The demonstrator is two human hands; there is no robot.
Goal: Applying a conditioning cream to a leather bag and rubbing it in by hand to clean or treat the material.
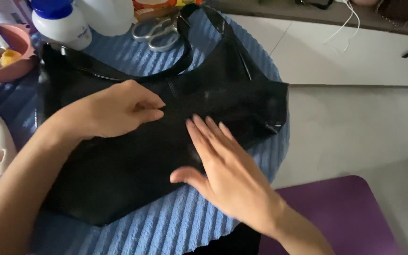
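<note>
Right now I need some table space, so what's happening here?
A person has a shiny black leather shoulder bag laid flat on a ribbed blue towel. The left hand rests on the bag's upper middle with fingers curled; the right hand lies open and flat on it. Metal scissors and a white bottle with a blue cap sit behind the bag.

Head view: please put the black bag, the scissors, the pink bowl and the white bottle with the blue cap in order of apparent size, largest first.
1. black bag, by far the largest.
2. white bottle with the blue cap and pink bowl: they look alike, and the frame edge cuts off both, so I do not rank them.
3. scissors, smallest.
</note>
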